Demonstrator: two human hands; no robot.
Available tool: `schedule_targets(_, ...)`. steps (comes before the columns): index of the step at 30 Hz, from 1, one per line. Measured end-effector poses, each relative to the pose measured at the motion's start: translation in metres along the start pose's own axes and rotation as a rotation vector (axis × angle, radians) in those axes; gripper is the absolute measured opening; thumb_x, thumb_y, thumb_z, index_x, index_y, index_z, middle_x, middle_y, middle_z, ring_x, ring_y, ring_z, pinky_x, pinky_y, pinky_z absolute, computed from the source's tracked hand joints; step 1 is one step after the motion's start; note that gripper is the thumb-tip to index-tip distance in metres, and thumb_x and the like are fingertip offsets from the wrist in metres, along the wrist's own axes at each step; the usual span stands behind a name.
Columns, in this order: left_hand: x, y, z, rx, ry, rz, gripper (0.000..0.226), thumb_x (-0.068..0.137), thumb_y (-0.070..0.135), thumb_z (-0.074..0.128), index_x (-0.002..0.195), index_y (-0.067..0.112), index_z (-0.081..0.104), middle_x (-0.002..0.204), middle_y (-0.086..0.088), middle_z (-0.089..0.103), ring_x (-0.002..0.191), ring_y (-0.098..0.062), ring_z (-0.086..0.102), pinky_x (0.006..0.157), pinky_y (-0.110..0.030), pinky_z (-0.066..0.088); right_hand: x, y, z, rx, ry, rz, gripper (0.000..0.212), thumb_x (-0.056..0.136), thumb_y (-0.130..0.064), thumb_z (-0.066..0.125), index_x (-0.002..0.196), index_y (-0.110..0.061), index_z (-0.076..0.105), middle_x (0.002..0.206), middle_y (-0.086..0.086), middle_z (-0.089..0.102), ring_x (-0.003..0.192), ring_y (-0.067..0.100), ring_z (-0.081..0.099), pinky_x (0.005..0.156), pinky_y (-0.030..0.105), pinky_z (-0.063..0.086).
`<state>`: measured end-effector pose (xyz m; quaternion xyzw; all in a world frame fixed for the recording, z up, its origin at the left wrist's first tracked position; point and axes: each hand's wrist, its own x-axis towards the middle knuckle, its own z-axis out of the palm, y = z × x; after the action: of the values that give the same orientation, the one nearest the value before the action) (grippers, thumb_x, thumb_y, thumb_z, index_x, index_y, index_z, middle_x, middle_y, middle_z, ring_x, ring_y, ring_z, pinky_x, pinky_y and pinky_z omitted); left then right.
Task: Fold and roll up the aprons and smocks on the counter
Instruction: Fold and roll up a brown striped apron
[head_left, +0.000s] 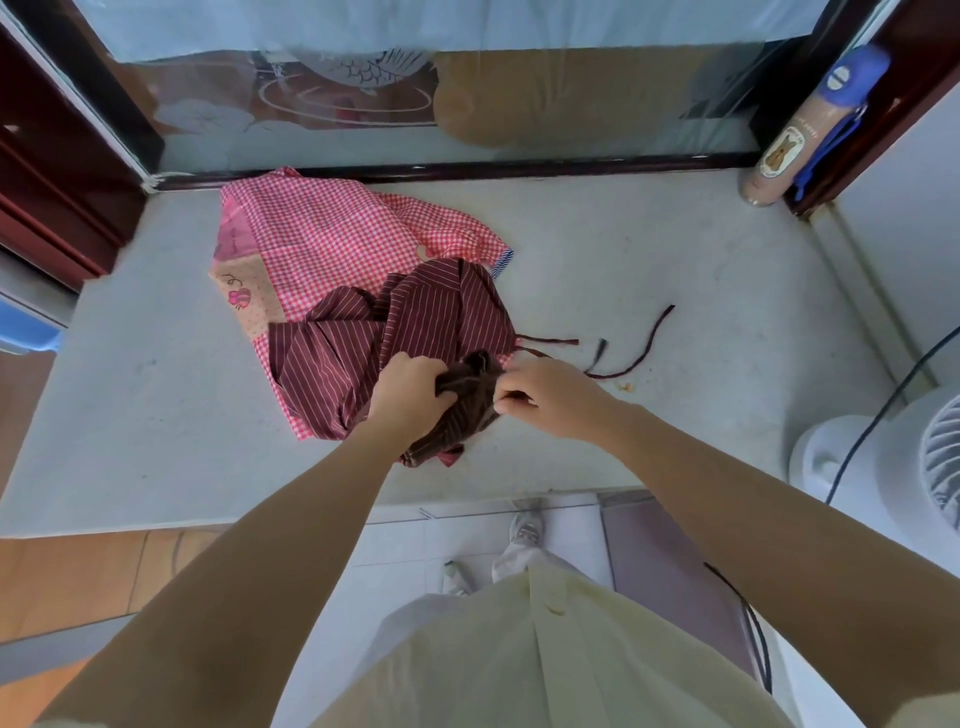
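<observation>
Head view: left hand (410, 397) and right hand (553, 402) fingers both pinch bunched edge of maroon striped apron (415, 322), likely to pull it clear of pink gingham smock (322, 228) for folding on desk (156, 395).

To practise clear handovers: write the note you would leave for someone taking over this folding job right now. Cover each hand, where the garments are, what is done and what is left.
Left hand: grips a bunched part of the striped apron.
Right hand: pinches the same bunch.
Things: the striped apron lies crumpled, partly on the pink checked smock. Its ties trail to the right on the counter.
Done: neither garment looks folded or rolled.
Left: fold and roll both.
</observation>
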<state>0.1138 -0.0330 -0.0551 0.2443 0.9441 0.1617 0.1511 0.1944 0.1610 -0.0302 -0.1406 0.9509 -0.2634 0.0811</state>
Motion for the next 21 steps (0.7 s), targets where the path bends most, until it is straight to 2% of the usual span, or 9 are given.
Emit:
schedule_targets(5,-0.001,0.013,0.001,-0.011,-0.147,0.272,0.028,0.087,0.024,0.069,0.115,0.020,0.067,0.095,-0.002,0.062,0.093,-0.019,0.043,0.081,-0.031,0.039,0.027,-0.001,-0.021,-0.108,0.010,-0.197,0.011,0.085,-0.020,0.073,0.088,-0.011,0.069,0.095,0.000,0.059,0.084,0.011,0.054,0.073,0.023,0.043)
schedule_targets(8,0.001,0.015,-0.008,-0.100,-0.157,0.327,0.027,0.086,0.022,0.071,0.113,0.018,0.069,0.085,0.010,0.059,0.089,-0.018,0.042,0.075,-0.028,0.033,0.035,0.003,-0.032,0.041,-0.089,-0.059,0.012,0.087,-0.023,0.071,0.088,-0.011,0.069,0.084,-0.006,0.060,0.077,0.007,0.054,0.072,0.025,0.040)
schedule_targets(10,0.002,0.010,-0.013,-0.085,-0.196,0.302,0.023,0.087,0.025,0.070,0.109,0.018,0.070,0.082,0.010,0.061,0.086,-0.019,0.045,0.073,-0.029,0.032,0.036,0.008,-0.039,0.138,-0.149,0.037,0.015,0.084,-0.026,0.074,0.086,-0.012,0.072,0.089,-0.002,0.062,0.082,0.011,0.058,0.074,0.030,0.046)
schedule_targets(12,0.003,0.005,-0.015,-0.047,-0.210,0.184,0.017,0.089,0.027,0.066,0.099,0.014,0.070,0.083,0.002,0.066,0.082,-0.020,0.052,0.077,-0.032,0.040,0.038,0.006,-0.045,0.216,-0.180,0.075,0.012,0.081,-0.028,0.077,0.083,-0.016,0.073,0.096,-0.001,0.061,0.088,0.011,0.059,0.079,0.029,0.048)
schedule_targets(14,0.005,-0.003,-0.014,-0.163,-0.160,-0.063,0.015,0.094,0.026,0.060,0.089,0.013,0.064,0.080,-0.002,0.063,0.079,-0.022,0.058,0.070,-0.031,0.044,0.040,-0.001,-0.050,0.310,-0.167,0.104,0.008,0.081,-0.025,0.076,0.077,-0.021,0.071,0.094,-0.001,0.060,0.083,0.009,0.058,0.074,0.024,0.048)
schedule_targets(17,0.002,-0.015,-0.021,-0.825,-0.140,-0.457,0.010,0.096,0.019,0.057,0.099,0.014,0.065,0.095,-0.009,0.069,0.089,-0.026,0.068,0.082,-0.039,0.055,0.039,0.001,-0.055,0.471,-0.256,0.276,0.016,0.083,-0.018,0.070,0.068,-0.018,0.063,0.075,0.003,0.060,0.062,0.013,0.048,0.052,0.023,0.039)
schedule_targets(19,-0.001,-0.024,-0.028,-1.049,-0.151,-0.526,0.013,0.096,0.019,0.057,0.106,0.017,0.066,0.104,-0.012,0.070,0.096,-0.029,0.069,0.090,-0.047,0.055,0.033,0.020,-0.050,0.364,-0.447,0.453,0.013,0.085,-0.020,0.065,0.073,-0.013,0.065,0.075,0.004,0.065,0.060,0.013,0.047,0.045,0.024,0.040)
schedule_targets(20,-0.002,-0.028,-0.031,-1.062,-0.182,-0.516,0.015,0.096,0.019,0.057,0.109,0.018,0.065,0.106,-0.011,0.070,0.096,-0.028,0.069,0.091,-0.048,0.054,0.029,0.031,-0.043,0.241,-0.529,0.511,0.013,0.085,-0.019,0.062,0.084,-0.008,0.068,0.086,0.008,0.069,0.068,0.013,0.053,0.052,0.026,0.049)
schedule_targets(21,-0.004,-0.030,-0.033,-1.053,-0.217,-0.495,0.017,0.096,0.020,0.057,0.111,0.019,0.065,0.106,-0.011,0.071,0.097,-0.028,0.069,0.091,-0.048,0.055,0.024,0.040,-0.036,0.137,-0.542,0.552,0.021,0.085,-0.017,0.060,0.100,-0.004,0.068,0.104,0.013,0.069,0.084,0.015,0.059,0.071,0.032,0.055)
